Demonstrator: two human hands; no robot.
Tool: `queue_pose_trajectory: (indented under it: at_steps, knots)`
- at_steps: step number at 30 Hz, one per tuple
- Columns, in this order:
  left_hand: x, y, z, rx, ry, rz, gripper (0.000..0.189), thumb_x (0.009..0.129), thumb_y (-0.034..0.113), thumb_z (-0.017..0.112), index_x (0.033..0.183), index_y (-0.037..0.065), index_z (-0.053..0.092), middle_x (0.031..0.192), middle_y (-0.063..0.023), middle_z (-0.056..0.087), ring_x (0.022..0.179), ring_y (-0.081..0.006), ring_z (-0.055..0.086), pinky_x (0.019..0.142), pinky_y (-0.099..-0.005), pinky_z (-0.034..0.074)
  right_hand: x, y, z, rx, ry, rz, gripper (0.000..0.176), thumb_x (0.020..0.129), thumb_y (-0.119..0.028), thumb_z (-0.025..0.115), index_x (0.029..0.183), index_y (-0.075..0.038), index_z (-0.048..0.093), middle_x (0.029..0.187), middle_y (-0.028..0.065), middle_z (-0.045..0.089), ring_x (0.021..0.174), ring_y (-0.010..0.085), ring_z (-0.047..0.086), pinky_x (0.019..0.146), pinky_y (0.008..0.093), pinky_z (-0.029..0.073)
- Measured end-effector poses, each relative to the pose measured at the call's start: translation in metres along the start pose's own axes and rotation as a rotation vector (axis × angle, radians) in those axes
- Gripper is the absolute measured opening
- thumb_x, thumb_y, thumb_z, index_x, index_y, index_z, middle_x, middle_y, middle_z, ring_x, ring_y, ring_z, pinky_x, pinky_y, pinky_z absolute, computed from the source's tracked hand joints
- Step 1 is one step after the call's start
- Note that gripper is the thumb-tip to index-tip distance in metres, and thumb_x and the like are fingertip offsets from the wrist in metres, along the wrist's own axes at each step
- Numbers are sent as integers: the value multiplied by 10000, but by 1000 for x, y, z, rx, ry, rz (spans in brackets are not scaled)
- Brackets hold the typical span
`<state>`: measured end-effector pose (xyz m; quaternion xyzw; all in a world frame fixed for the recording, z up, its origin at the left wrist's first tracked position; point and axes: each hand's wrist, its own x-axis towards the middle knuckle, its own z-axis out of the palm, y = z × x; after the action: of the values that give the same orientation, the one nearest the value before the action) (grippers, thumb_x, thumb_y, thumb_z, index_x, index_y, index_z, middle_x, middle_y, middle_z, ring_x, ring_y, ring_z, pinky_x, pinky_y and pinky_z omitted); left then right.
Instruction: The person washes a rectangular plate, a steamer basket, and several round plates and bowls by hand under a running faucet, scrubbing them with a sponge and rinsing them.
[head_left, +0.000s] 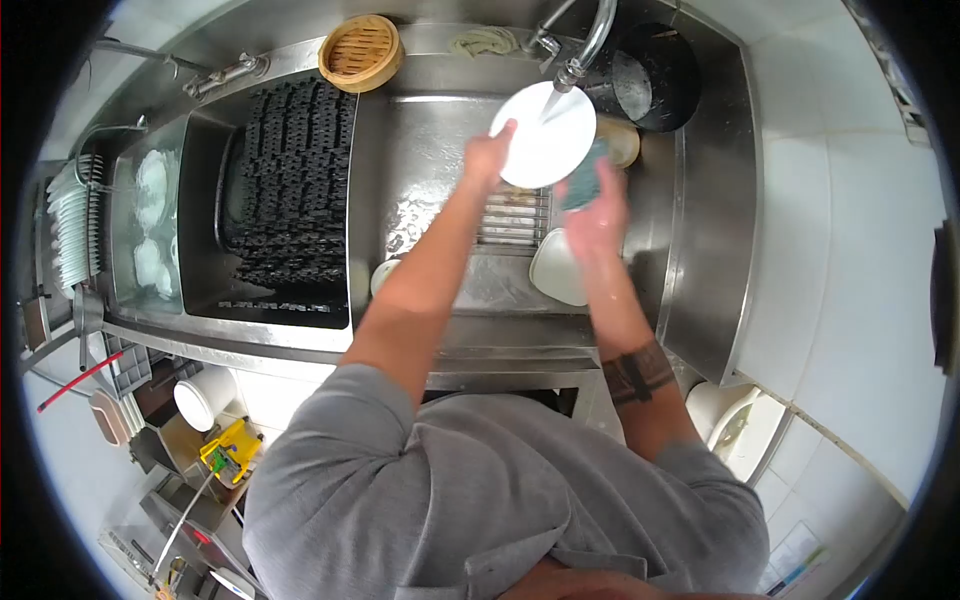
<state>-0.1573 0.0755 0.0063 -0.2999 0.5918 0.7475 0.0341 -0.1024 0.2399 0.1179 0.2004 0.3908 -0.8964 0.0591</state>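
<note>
My left hand (pixel 486 160) grips the left edge of a round white plate (pixel 545 150), thumb on its face. The plate is tilted under the faucet (pixel 568 75), and a stream of water strikes it. Just below the plate's right side, my right hand (pixel 598 222), slightly blurred, is closed on a green scouring pad (pixel 582 184). Under the hands, a metal rack (pixel 512 222) lies in the sink basin. A white squarish dish (pixel 558 270) sits beside it, near my right wrist. A yellowish bowl (pixel 620 143) is partly hidden behind the pad.
A black wok-like pan (pixel 672 85) stands at the back right. On the back ledge are a bamboo steamer (pixel 360 53) and a cloth (pixel 485 41). Black ridged racks (pixel 295 180) fill the left basin. Further left, white dishes (pixel 152 190) sit in water beside stacked plates (pixel 75 230).
</note>
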Motion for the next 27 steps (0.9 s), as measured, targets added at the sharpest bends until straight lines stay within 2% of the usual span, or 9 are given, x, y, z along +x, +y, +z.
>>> queue_pose_trajectory:
  at_steps: [3,5,7,9,13,15,18,24,27]
  knots:
    - [36,12,-26,-288,-121,-9,441,885,75,771,1254,-85,589,1144,-179,711,964,-239,719,836,-374,597,29,-85,16,-445,-108,-667,377,1006,-219,626,1313,-24,527,1188,75,613,1050,166,596,942,339,475]
    - [51,21,-28,435,-146,332,422,846,67,762,1233,-40,632,1103,-179,730,949,-252,727,840,-379,590,76,-126,40,-762,44,-744,398,961,-253,684,1257,1,602,1233,132,623,1074,230,615,1003,343,460]
    - [36,53,-11,954,-142,447,346,836,239,699,1159,117,733,1124,-195,726,1038,-375,697,917,-484,557,122,-126,33,-1536,234,-1253,346,927,-260,706,1193,-40,681,1226,163,665,1070,292,652,977,362,490]
    - [13,75,0,1208,-210,519,378,835,265,722,1184,124,745,1080,-206,733,1004,-390,700,913,-471,553,96,-109,52,-1272,-65,-1107,300,896,-276,715,1134,-96,736,1173,186,710,1010,314,695,909,388,534]
    - [5,48,-8,1260,-200,498,380,845,293,711,1185,129,751,1050,-198,740,996,-373,708,914,-466,552,81,-20,82,-1539,-448,-242,298,900,-249,694,1107,-39,732,960,113,753,854,197,711,803,321,547]
    - [3,27,-24,1189,-204,368,326,856,304,713,1130,138,772,1087,-163,746,1022,-352,708,903,-463,561,167,51,61,-1597,-678,-31,297,898,-282,683,1078,-49,728,984,97,741,825,205,700,759,352,571]
    - [-7,-3,-44,948,-231,303,294,847,333,739,1065,145,801,1026,-171,757,963,-359,722,871,-446,562,195,60,99,-1770,-590,472,349,893,-353,690,1088,-63,711,1028,88,721,881,209,685,726,407,593]
    - [-8,-24,-54,431,-261,38,273,859,201,805,1046,4,782,874,-120,768,740,-175,725,727,-336,570,192,44,133,-1903,-603,440,412,924,-424,674,1122,-63,679,1050,96,684,995,237,665,768,426,593]
    - [8,-1,-58,124,-317,-60,381,827,238,851,1029,-66,743,894,-151,763,814,-218,744,767,-353,593,176,24,113,-1831,-764,259,469,948,-459,669,1210,-69,676,1128,101,690,1058,230,655,874,397,570]
